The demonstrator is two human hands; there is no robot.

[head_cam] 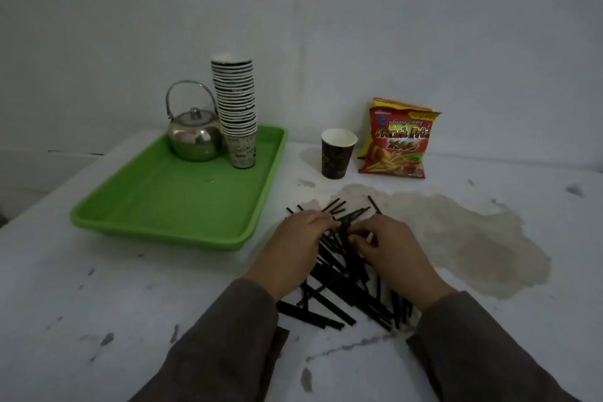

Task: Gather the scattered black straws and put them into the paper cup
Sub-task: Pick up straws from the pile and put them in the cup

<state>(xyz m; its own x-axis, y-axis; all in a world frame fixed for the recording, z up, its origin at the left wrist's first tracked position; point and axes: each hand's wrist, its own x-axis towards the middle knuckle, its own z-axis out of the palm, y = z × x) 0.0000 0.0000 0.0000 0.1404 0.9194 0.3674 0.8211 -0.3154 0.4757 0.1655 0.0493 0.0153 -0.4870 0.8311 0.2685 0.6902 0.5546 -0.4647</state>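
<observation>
Barely started tbh: black straws [342, 284] all on the table, paper cup [336, 153] at 12 o'clock looks empty. Left hand [290, 248] and right hand [391, 248] pinch at a few.

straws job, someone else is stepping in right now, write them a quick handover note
Left hand: on the pile of black straws, fingers raking some together; whether any are gripped is unclear.
Right hand: on the same pile, fingers curled on straws.
Paper cup: upright beyond the pile, beside the snack bag, apparently empty.
Done: gathering started.
Left: bunch all the straws and put them into the cup.
</observation>
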